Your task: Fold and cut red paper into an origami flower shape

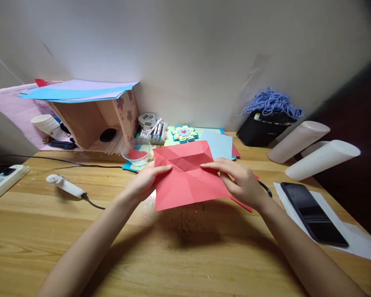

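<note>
A sheet of red paper with several crease lines is held up above the wooden table. Its upper part is folded over in a band with small triangular creases. My left hand grips the left edge, thumb on top and fingers hidden underneath. On the right side, my right hand holds the sheet, its index finger lying along the folded band and its other fingers bent at the edge. Behind the sheet lie a light blue paper square and a layered paper flower with a red heart.
A glue gun lies left on the table, its cord trailing. A box, clear bowl and markers stand behind. Right are a black pouch with blue yarn, white rolls and a phone.
</note>
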A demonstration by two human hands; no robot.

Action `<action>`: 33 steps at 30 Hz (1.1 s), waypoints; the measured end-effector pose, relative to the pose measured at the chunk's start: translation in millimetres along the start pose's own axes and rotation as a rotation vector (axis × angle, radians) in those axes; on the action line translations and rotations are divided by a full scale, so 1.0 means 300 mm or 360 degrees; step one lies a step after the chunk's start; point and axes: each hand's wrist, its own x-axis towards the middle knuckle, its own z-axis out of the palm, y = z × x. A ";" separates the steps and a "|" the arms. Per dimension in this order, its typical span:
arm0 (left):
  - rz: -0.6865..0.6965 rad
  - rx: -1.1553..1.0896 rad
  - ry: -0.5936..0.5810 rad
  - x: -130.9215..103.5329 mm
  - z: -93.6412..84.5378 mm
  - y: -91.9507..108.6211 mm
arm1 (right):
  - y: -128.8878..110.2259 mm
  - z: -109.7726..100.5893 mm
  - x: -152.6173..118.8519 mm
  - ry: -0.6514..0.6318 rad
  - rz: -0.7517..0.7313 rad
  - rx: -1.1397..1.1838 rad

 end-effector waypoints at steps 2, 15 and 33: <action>0.0004 -0.0004 -0.0015 -0.001 0.001 0.002 | 0.008 0.004 0.005 0.0029 0.0244 0.0246; 0.0071 0.0085 -0.0170 -0.001 -0.007 0.012 | -0.010 -0.008 0.019 -0.0058 0.0789 0.0744; 0.0197 0.0598 0.0033 0.011 -0.030 0.005 | 0.011 -0.039 0.007 -0.0257 0.0402 0.0674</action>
